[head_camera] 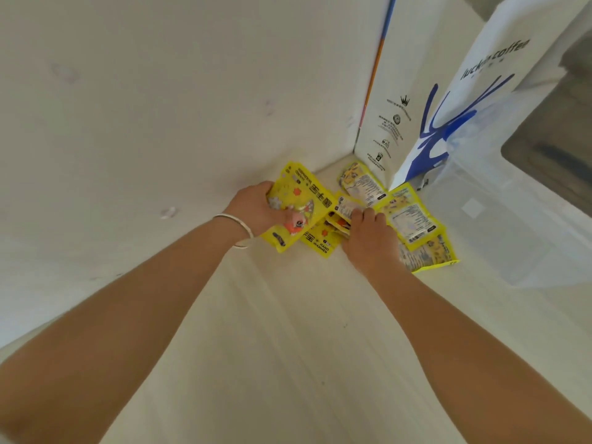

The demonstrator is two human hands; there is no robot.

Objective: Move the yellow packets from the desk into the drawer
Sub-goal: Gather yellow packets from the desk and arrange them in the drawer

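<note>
The pale, faintly wood-grained bench point(288, 331) runs into a corner where a white wall point(160, 91) meets an upright white panel with small black printing point(384, 107). Right of both grips stand a white paper coffee bag with a blue antler logo point(464, 100) and a clear plastic box point(512, 219); no drawer is in view.

The glossy yellow hand-warmer packets point(413, 219) lie fanned flat in that corner, most of them just beyond and right of the right hand point(368, 238). Its grip pinches the edges of the middle packets. The left hand point(256, 209), with a thin silver bangle point(235, 229) on its wrist, grasps one tilted packet point(304, 200), long axis running away toward the wall.

The loose packets sit nearer the right grip, so gathering them probably falls to it.
</note>
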